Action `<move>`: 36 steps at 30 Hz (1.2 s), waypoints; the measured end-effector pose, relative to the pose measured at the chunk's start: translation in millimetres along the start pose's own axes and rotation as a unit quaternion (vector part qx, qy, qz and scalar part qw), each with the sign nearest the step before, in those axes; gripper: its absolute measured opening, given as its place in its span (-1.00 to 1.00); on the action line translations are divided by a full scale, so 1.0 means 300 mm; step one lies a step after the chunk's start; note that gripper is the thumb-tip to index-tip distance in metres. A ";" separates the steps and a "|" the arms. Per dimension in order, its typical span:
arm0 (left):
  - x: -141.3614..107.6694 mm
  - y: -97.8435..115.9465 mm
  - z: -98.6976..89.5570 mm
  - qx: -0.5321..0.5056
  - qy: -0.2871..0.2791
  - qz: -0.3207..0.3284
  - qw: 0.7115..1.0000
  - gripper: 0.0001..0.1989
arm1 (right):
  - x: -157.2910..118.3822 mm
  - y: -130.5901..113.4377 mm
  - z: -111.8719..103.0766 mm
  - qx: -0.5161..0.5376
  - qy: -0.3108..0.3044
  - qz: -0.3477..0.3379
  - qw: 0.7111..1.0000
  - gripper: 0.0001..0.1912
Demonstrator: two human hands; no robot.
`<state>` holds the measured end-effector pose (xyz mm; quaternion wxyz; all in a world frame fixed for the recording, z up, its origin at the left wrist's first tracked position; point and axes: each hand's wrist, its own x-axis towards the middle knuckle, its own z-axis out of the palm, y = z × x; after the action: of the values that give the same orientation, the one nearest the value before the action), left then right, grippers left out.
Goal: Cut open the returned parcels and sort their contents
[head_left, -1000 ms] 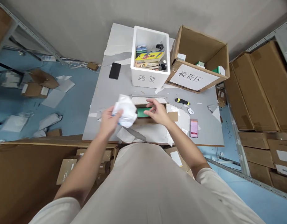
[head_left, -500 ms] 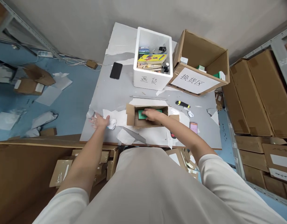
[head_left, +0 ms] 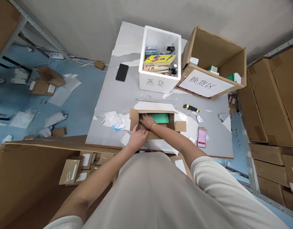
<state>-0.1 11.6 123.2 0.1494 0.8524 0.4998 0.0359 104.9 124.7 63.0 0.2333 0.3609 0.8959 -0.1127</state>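
A small open cardboard box (head_left: 157, 135) lies on the grey table in front of me, its end flaps folded outward. Inside, along the far wall, rests a green box (head_left: 162, 118). My right hand (head_left: 147, 121) reaches into the left end of the cardboard box, beside the green box, with its fingers apart and holding nothing visible. At the near left corner, my left hand (head_left: 137, 139) is curled over the box's edge. Its fingertips are partly hidden. Crumpled white paper (head_left: 118, 122) lies to the left of the box.
A white foam bin (head_left: 159, 83) with packages and a large cardboard carton (head_left: 213, 83) stand at the back. A black phone (head_left: 122, 72), a yellow-black utility knife (head_left: 191, 108) and a lit phone (head_left: 202, 138) lie on the table. Stacked cartons (head_left: 268, 159) stand at the right.
My left hand has moved right from the crumpled paper to the cardboard box's near edge. My right hand has shifted off the green box to the left end inside.
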 end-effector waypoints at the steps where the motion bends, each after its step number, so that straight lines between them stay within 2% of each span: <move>1: 0.006 0.002 0.005 0.007 -0.006 -0.009 1.000 -0.67 | -0.025 0.023 0.002 0.021 0.013 -0.015 1.000 -0.62; 3: 0.005 0.001 0.007 0.016 -0.013 -0.023 1.000 -0.70 | -0.086 0.075 0.015 0.048 0.025 0.005 0.999 -0.61; 7: 0.001 0.000 -0.003 0.026 -0.021 -0.031 0.999 -0.74 | -0.191 0.164 0.073 0.027 0.000 0.186 0.982 -0.54; 9: 0.008 0.004 -0.007 0.031 -0.020 -0.031 0.999 -0.75 | -0.209 0.193 0.101 0.017 -0.015 0.232 0.972 -0.50; 12: 0.022 0.015 -0.006 0.048 -0.019 -0.034 0.998 -0.75 | -0.207 0.225 0.111 0.013 -0.027 0.241 0.970 -0.48; 14: 0.030 0.022 -0.001 0.062 -0.018 -0.033 0.997 -0.74 | -0.213 0.245 0.094 0.017 -0.026 0.215 0.976 -0.46; 16: 0.036 0.029 0.008 0.071 -0.016 -0.028 0.997 -0.72 | -0.236 0.266 0.065 0.026 -0.018 0.185 0.982 -0.37; 18: 0.043 0.029 0.019 0.077 -0.012 -0.028 0.997 -0.71 | -0.272 0.287 0.033 0.055 0.023 0.151 0.987 -0.27; 20: 0.052 0.021 0.031 0.085 -0.004 -0.029 0.996 -0.69 | -0.310 0.305 0.008 0.120 0.107 0.100 0.982 -0.27; 22: 0.062 0.007 0.042 0.095 0.007 -0.027 0.995 -0.66 | -0.335 0.319 -0.002 0.201 0.217 0.059 0.953 -0.32; 24: 0.073 -0.010 0.050 0.104 0.019 -0.021 0.994 -0.64 | -0.340 0.328 -0.001 0.266 0.309 0.051 0.912 -0.37; 25: 0.080 -0.018 0.053 0.107 0.025 -0.019 0.994 -0.64 | -0.336 0.329 0.001 0.283 0.339 0.056 0.896 -0.40; 27: 0.095 -0.031 0.055 0.109 0.035 -0.018 0.993 -0.63 | -0.322 0.330 -0.010 0.286 0.362 0.056 0.885 -0.49; 29: 0.118 -0.044 0.054 0.110 0.044 -0.019 0.993 -0.63 | -0.323 0.331 -0.052 0.256 0.370 0.033 0.893 -0.55; 31: 0.153 -0.061 0.050 0.108 0.052 -0.021 0.993 -0.63 | -0.361 0.336 -0.133 0.215 0.393 -0.005 0.894 -0.56; 33: 0.202 -0.083 0.042 0.102 0.062 -0.022 0.993 -0.63 | -0.446 0.342 -0.245 0.185 0.436 -0.037 0.880 -0.56; 36: 0.290 -0.122 0.023 0.093 0.079 -0.013 0.992 -0.62 | -0.633 0.333 -0.413 0.167 0.488 -0.058 0.855 -0.56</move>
<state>13.7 101.8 98.2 0.0299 0.8507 0.5219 0.0546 252.7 129.1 261.7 -0.3049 0.3503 0.8817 -0.0832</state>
